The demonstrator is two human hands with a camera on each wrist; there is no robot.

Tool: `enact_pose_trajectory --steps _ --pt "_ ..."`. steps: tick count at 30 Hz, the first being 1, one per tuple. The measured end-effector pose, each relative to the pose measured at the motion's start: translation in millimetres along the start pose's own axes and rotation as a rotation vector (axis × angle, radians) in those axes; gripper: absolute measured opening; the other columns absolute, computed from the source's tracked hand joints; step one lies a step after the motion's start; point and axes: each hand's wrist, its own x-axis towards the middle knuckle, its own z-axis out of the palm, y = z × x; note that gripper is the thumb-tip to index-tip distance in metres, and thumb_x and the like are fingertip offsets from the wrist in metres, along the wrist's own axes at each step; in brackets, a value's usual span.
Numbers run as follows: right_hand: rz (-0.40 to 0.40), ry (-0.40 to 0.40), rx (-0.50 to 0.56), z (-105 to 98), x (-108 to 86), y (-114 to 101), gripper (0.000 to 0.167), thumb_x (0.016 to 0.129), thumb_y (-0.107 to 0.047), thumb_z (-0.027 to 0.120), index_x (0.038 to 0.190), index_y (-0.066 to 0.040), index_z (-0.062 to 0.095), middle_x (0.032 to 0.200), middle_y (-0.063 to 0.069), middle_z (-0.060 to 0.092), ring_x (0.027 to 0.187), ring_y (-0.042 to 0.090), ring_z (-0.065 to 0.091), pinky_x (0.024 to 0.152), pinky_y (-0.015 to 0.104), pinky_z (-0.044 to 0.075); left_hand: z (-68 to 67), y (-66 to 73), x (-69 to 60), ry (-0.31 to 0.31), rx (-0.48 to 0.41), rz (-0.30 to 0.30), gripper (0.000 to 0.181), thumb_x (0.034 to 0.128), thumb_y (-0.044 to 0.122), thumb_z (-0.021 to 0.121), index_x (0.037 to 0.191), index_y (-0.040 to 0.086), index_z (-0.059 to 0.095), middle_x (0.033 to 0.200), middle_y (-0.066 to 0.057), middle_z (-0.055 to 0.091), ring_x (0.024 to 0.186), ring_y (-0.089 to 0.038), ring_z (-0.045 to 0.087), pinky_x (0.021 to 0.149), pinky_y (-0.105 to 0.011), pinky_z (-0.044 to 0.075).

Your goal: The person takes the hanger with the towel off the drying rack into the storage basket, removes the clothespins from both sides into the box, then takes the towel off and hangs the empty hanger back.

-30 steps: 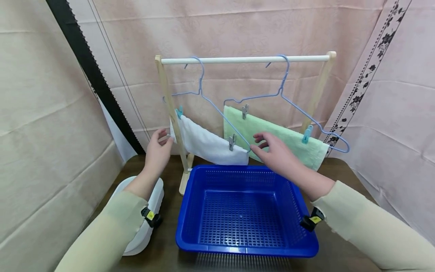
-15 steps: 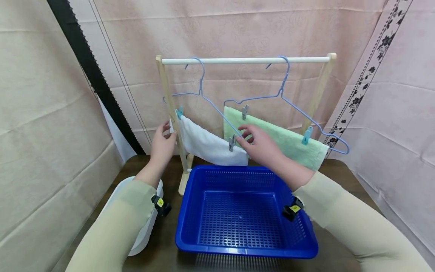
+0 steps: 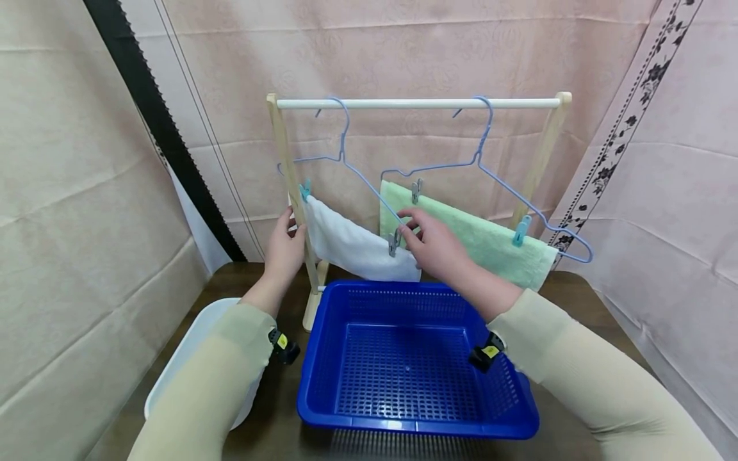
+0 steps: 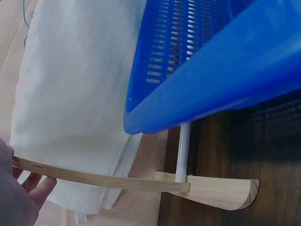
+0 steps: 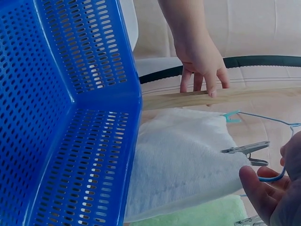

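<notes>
At the rack's left wooden post (image 3: 281,137) my left hand (image 3: 284,253) touches the wood with loosely bent fingers; the left wrist view has its fingertips at the post (image 4: 94,177). My right hand (image 3: 438,246) pinches the lower right end of the left blue hanger (image 3: 369,186), beside a grey clip (image 3: 394,242). From that hanger droops a white cloth (image 3: 346,240), held also by a teal clip (image 3: 305,190). In the right wrist view, the right hand's (image 5: 277,188) thumb and fingers curl around the hanger end, close to the grey clip (image 5: 249,149).
A second blue hanger (image 3: 507,184) holds a green cloth (image 3: 478,230) on the right, with a grey and a teal clip. The blue basket (image 3: 409,424) stands before the rack on a brown table (image 3: 277,410). Under my left forearm lies a white container (image 3: 190,346).
My left hand has moved right to the post. My right hand has moved left and slightly up along the left hanger and taken hold of its end. The hangers and cloths look nearly unmoved.
</notes>
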Motion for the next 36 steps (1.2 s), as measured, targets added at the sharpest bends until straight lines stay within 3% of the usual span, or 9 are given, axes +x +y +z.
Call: enact_pose_trajectory --steps 5,13,22,30,36 --pt "-0.031 0.02 -0.055 1.3 1.6 0.2 0.038 0.106 -0.028 0.048 0.143 -0.019 0.048 0.114 0.004 0.063 0.064 0.018 0.062 0.054 0.034 0.053 -0.9 -2.0 1.2 -0.014 0.062 0.016 0.056 0.1055 0.029 0.048 0.157 0.023 0.027 0.147 -0.014 0.047 0.129 -0.031 0.051 0.099 -0.05 0.047" --pt "-0.08 0.162 -0.161 -1.0 3.5 3.7 0.035 0.107 -0.02 0.042 0.139 -0.011 0.051 0.107 0.006 0.063 0.08 0.021 0.057 0.064 0.037 0.047 -1.2 -2.7 2.0 -0.028 0.089 0.013 0.057 0.1058 0.03 0.047 0.158 0.024 0.024 0.149 -0.013 0.045 0.132 -0.032 0.049 0.101 -0.049 0.046" --pt "-0.116 0.312 -0.264 -7.6 4.4 11.0 0.027 0.107 -0.023 0.039 0.124 -0.009 0.055 0.103 0.008 0.067 0.071 0.027 0.06 0.057 0.043 0.046 -1.1 -5.5 2.5 -0.037 0.094 0.014 0.059 0.1061 0.031 0.046 0.159 0.024 0.021 0.151 -0.014 0.043 0.134 -0.032 0.046 0.104 -0.049 0.044" --pt "-0.131 0.413 -0.283 -22.5 4.5 12.9 0.023 0.106 -0.021 0.043 0.116 -0.007 0.058 0.093 0.01 0.067 0.072 0.031 0.061 0.058 0.047 0.046 -1.2 -3.8 2.7 -0.041 0.101 -0.004 0.059 0.1065 0.031 0.045 0.159 0.023 0.019 0.153 -0.015 0.04 0.135 -0.033 0.045 0.105 -0.05 0.043" --pt "-0.112 0.437 -0.262 -37.7 1.9 11.1 0.029 0.107 -0.023 0.041 0.121 -0.005 0.058 0.098 0.011 0.069 0.077 0.028 0.062 0.062 0.044 0.047 0.5 -4.9 3.4 -0.04 0.11 -0.008 0.059 0.1066 0.032 0.044 0.159 0.022 0.019 0.155 -0.014 0.038 0.135 -0.033 0.045 0.105 -0.05 0.042"
